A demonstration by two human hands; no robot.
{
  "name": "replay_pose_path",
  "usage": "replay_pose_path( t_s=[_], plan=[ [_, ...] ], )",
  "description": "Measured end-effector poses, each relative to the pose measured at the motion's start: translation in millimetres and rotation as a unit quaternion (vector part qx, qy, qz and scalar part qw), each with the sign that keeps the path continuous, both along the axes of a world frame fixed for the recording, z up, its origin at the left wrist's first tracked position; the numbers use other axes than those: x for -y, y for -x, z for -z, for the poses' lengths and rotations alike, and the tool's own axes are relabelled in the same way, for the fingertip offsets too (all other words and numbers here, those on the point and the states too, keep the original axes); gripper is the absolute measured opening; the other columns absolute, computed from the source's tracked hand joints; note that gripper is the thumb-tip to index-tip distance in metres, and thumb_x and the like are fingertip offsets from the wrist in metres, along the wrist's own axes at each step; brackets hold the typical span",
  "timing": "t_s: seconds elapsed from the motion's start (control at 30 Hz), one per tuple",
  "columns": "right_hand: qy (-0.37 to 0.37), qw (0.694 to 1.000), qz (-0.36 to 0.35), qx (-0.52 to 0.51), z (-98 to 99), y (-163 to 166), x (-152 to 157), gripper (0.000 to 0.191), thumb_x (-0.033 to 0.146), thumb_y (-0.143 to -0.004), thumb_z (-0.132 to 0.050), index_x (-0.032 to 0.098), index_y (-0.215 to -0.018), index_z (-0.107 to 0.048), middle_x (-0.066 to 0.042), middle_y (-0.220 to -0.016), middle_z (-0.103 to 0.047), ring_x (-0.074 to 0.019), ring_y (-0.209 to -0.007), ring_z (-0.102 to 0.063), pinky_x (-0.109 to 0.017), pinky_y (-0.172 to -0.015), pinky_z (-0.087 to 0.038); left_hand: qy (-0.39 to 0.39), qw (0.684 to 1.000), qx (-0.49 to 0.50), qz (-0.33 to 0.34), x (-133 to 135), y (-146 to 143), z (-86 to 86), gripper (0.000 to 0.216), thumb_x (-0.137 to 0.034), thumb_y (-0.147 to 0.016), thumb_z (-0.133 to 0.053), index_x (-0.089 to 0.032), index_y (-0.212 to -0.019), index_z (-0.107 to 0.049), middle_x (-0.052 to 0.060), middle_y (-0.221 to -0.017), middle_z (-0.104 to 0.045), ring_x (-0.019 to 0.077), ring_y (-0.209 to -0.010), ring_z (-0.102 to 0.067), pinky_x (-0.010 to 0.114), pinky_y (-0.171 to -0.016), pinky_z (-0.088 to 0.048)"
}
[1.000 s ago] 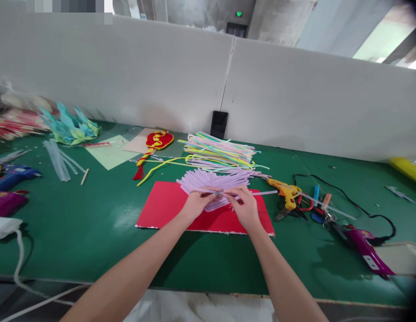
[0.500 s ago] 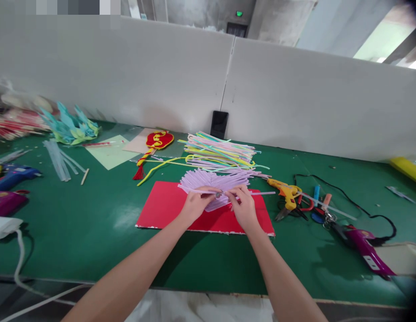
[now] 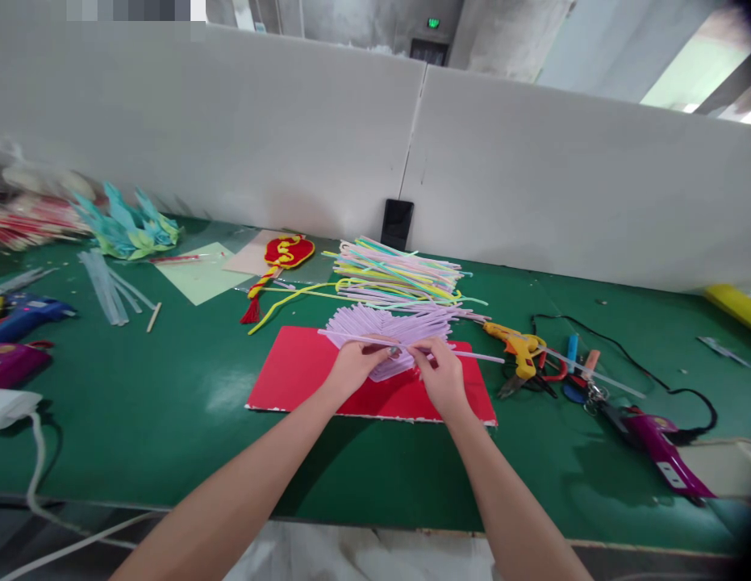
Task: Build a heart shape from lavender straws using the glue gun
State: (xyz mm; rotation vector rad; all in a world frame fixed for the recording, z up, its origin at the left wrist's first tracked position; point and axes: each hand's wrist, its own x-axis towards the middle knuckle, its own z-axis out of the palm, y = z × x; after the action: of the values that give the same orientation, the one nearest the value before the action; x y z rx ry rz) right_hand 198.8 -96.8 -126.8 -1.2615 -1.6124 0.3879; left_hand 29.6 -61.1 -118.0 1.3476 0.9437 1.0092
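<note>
My left hand and my right hand meet over a fan of lilac pipe cleaners lying on a red sheet. Both hands pinch one long lilac pipe cleaner that runs across the fan from left to right, its right end sticking out past my right hand. My fingers are curled and pressed on it near the middle of the fan.
A heap of pastel pipe cleaners lies behind the fan. To the right are a yellow glue gun, scissors and a purple glue gun. On the left are clear glue sticks, a blue glue gun and teal shapes.
The held lilac pipe cleaner has tilted, its left end rising over the fan and its right end dropping a little. Both hands stay in place.
</note>
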Motion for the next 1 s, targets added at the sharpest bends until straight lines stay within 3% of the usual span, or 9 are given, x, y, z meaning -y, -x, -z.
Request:
replay_pose_path(
  t_s=[0.33, 0.57, 0.73, 1.0],
  plan=[
    [-0.034, 0.999, 0.016, 0.019, -5.4, -0.4, 1.7, 0.013, 0.032, -0.085, -0.057, 0.022, -0.091, -0.064, -0.004, -0.086, -0.062, -0.0150, -0.072, -0.058, -0.026, -0.055, -0.048, 0.078, 0.991, 0.099, -0.045, -3.3, -1.6, 2.1, 0.039, -0.050, -0.063, -0.074, -0.013, -0.075, -0.070, 0.009, -0.074, -0.073, 0.0211, -0.072, -0.069, 0.032, -0.073, -0.055],
    [-0.050, 0.997, 0.052, 0.037, -6.6, -5.5, -0.1, 0.016, 0.029, -0.089, -0.052, 0.021, -0.086, -0.065, -0.005, -0.082, -0.062, -0.0172, -0.079, -0.059, -0.028, -0.062, -0.049, 0.101, 0.982, 0.151, -0.054, -4.0, 0.9, 4.1, 0.041, -0.043, -0.060, -0.079, -0.011, -0.083, -0.070, 0.010, -0.080, -0.074, 0.0209, -0.076, -0.069, 0.032, -0.074, -0.054],
    [-0.059, 0.996, 0.063, 0.035, -5.8, -5.2, -0.9, 0.015, 0.029, -0.089, -0.052, 0.021, -0.084, -0.064, -0.005, -0.080, -0.061, -0.0172, -0.076, -0.058, -0.028, -0.061, -0.048, 0.107, 0.974, 0.195, -0.045, -3.8, -0.6, 3.9, 0.046, -0.050, -0.067, -0.073, -0.013, -0.095, -0.067, 0.011, -0.088, -0.073, 0.0210, -0.084, -0.069, 0.030, -0.075, -0.053],
    [-0.070, 0.996, 0.054, 0.030, -7.4, -3.2, 0.4, 0.017, 0.030, -0.089, -0.051, 0.021, -0.083, -0.063, -0.004, -0.078, -0.060, -0.0170, -0.075, -0.057, -0.029, -0.059, -0.048, 0.112, 0.968, 0.215, -0.058, -4.2, -0.3, 1.3, 0.043, -0.046, -0.062, -0.078, -0.014, -0.088, -0.067, 0.007, -0.079, -0.072, 0.0195, -0.080, -0.069, 0.032, -0.078, -0.052]
  ],
)
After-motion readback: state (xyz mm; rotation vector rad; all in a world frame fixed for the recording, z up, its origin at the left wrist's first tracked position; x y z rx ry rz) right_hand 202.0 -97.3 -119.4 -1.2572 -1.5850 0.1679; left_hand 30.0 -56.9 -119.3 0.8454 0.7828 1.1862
